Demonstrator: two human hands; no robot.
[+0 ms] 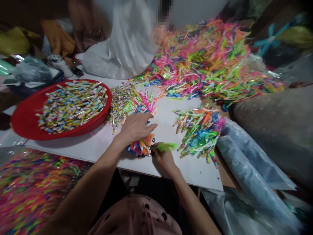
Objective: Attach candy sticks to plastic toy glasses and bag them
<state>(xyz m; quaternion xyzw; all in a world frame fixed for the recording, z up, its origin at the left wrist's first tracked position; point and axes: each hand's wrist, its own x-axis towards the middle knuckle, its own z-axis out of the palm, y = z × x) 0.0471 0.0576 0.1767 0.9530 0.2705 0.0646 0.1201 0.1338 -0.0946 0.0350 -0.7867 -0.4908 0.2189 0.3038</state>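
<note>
A lime-green piece between two colourful heaps

The right hand (pixel 165 159) has its grip closed around a blurred lime-green plastic piece (pixel 168 147), which juts out over the desk (pixel 168 112) towards the right-hand pile of patterned sticks with bright plastic ends (pixel 199 135). The left hand (pixel 135 126) lies palm down over more such pieces, its thumb and fingers apart; whether anything is under the palm cannot be told.

The step in hand looks like handling these small pieces one at a time, with the left hand keeping to the loose heap of bright plastic pieces (pixel 146 101). The next move seems to call for a light hold and a low sideways path, away from the left fingers.

Just beside the right fingers lies a flat black-and-white patterned item (pixel 144 156) (mostly hidden under an orange-and-blue cluster (pixel 140 148)), close to the desk's front edge. A round red plastic basin (pixel 23 119) bounds the left, and a clear plastic roll (pixel 238 163) the right. The best room for moving is the white strip between the heaps.
</note>
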